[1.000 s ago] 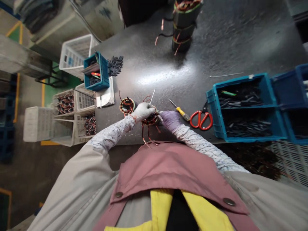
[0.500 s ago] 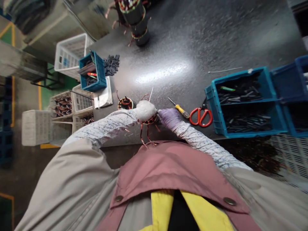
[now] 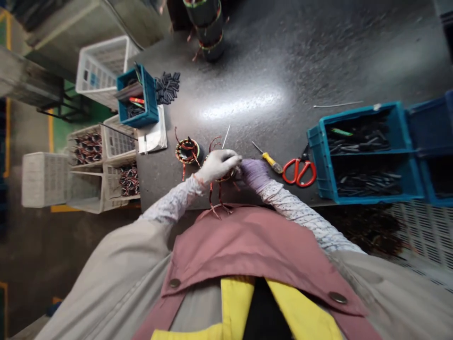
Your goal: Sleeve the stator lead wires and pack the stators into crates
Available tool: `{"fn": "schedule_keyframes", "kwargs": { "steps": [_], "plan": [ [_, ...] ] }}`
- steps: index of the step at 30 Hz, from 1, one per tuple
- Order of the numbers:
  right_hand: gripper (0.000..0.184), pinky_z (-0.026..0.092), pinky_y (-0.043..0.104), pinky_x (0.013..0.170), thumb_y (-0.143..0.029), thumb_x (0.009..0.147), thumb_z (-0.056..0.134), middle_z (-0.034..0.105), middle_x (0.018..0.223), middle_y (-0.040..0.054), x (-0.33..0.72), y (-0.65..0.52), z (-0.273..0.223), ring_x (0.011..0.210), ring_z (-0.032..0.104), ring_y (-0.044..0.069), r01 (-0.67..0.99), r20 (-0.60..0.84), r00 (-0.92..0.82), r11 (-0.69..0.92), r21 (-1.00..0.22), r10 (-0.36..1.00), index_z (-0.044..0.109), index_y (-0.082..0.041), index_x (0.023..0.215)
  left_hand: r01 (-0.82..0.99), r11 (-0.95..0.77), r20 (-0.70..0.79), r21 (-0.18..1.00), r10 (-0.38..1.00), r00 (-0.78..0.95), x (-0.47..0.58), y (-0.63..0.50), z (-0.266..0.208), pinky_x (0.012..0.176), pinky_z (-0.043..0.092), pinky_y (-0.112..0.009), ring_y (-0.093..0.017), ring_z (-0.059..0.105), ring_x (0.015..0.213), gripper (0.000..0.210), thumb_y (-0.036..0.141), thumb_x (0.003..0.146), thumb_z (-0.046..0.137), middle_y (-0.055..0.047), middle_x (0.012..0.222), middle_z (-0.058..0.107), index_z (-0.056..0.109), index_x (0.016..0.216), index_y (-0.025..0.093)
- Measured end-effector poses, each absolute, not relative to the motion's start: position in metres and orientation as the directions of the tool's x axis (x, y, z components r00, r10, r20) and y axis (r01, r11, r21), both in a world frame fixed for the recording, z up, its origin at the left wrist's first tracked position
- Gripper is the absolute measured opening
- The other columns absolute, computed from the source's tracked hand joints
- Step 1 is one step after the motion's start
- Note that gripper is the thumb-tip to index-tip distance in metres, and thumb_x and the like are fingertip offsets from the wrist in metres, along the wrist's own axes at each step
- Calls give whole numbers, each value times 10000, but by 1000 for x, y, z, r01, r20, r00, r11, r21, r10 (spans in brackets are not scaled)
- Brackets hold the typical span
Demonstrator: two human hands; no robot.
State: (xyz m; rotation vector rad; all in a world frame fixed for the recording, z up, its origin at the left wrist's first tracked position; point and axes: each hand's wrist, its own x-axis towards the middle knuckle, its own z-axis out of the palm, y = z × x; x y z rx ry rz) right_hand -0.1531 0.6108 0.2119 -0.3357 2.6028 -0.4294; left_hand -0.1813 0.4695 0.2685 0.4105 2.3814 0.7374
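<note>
A motor stator with reddish copper leads lies at the table's front edge, largely hidden beneath my hands. My left hand, in a white glove, reaches over it with fingers closed and tips together. Against the stator's right side is my right hand, in a purple glove, curled up close to the left fingertips. What either hand pinches is too small and covered to make out. Several leads hang toward my apron. Just beyond the left hand a thin pale rod sticks up. A second stator stands upright to the left.
Right of my hands lie a yellow-handled screwdriver and red-handled scissors. A blue divided bin holds dark sleeves. At left are a small blue box, black tubes and white crates. Stacked stators stand at the back.
My left hand has turned and its forearm has dropped lower, so its fingers now show, pointing right. The right hand stays by the stator. The whole view has shifted slightly.
</note>
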Motion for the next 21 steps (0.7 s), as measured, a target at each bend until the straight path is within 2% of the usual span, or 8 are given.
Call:
{"fn": "schedule_keyframes", "kwargs": {
  "steps": [2, 4, 7, 9, 11, 14, 17, 21],
  "plan": [
    [374, 464, 325, 810, -272, 988, 401, 699, 1158, 159, -151, 613, 211, 1031, 665, 261, -187, -356, -873, 904, -385, -332, 643, -140, 1241, 416, 731, -381, 541, 654, -654, -164, 449, 267, 792, 496, -249, -164, 659, 930, 238, 298, 914, 518, -57, 1119, 718, 729, 917, 189],
    [386, 440, 337, 907, -271, 979, 445, 646, 1273, 159, -147, 615, 207, 1130, 611, 257, -266, -237, -892, 870, -415, -386, 609, -133, 1300, 615, 647, -437, 450, 760, -481, -155, 430, 264, 795, 473, -279, -194, 639, 996, 174, 279, 887, 565, -58, 1204, 686, 724, 889, 209],
    [359, 378, 373, 993, -260, 968, 475, 603, 1339, 147, -143, 612, 203, 1206, 534, 263, -426, -76, -868, 814, -395, -491, 646, -154, 1265, 764, 577, -526, 289, 762, -377, -160, 412, 261, 762, 440, -334, -234, 630, 979, 228, 248, 922, 501, -95, 1111, 695, 722, 965, 211],
    [335, 361, 385, 975, -272, 974, 467, 622, 1309, 130, -144, 607, 204, 1176, 527, 263, -482, -78, -839, 802, -354, -539, 681, -189, 1217, 806, 571, -561, 156, 723, -403, -169, 404, 261, 732, 424, -343, -245, 627, 962, 299, 263, 958, 433, -112, 1075, 688, 699, 1085, 216],
    [339, 354, 390, 936, -253, 981, 441, 640, 1274, 122, -149, 601, 210, 1120, 539, 259, -504, -137, -817, 809, -302, -560, 691, -212, 1206, 810, 576, -578, 110, 700, -419, -177, 399, 262, 709, 411, -333, -244, 623, 968, 311, 271, 964, 428, -107, 1077, 682, 687, 1130, 228],
    [325, 346, 406, 911, -184, 954, 446, 677, 1167, 141, -162, 590, 218, 1043, 558, 257, -553, -200, -772, 792, -257, -604, 720, -186, 1130, 790, 601, -567, 117, 694, -444, -181, 391, 259, 704, 407, -319, -238, 622, 986, 307, 339, 971, 446, -93, 1070, 685, 696, 1120, 242],
    [190, 358, 405, 917, -179, 860, 570, 704, 1002, 128, -176, 584, 213, 984, 571, 250, -493, -162, -782, 757, -428, -601, 748, -154, 920, 717, 676, -503, 173, 686, -526, -178, 382, 250, 718, 417, -295, -214, 633, 985, 351, 452, 973, 438, -72, 1064, 691, 705, 1098, 261],
    [258, 444, 343, 768, -326, 885, 537, 683, 808, 62, -179, 589, 186, 762, 581, 195, 14, -157, -974, 644, -765, -165, 713, -144, 831, 567, 703, -362, 431, 710, -604, -174, 373, 242, 790, 456, -259, -167, 658, 961, 337, 419, 979, 437, -33, 1018, 715, 700, 1089, 239]
  ]
}}
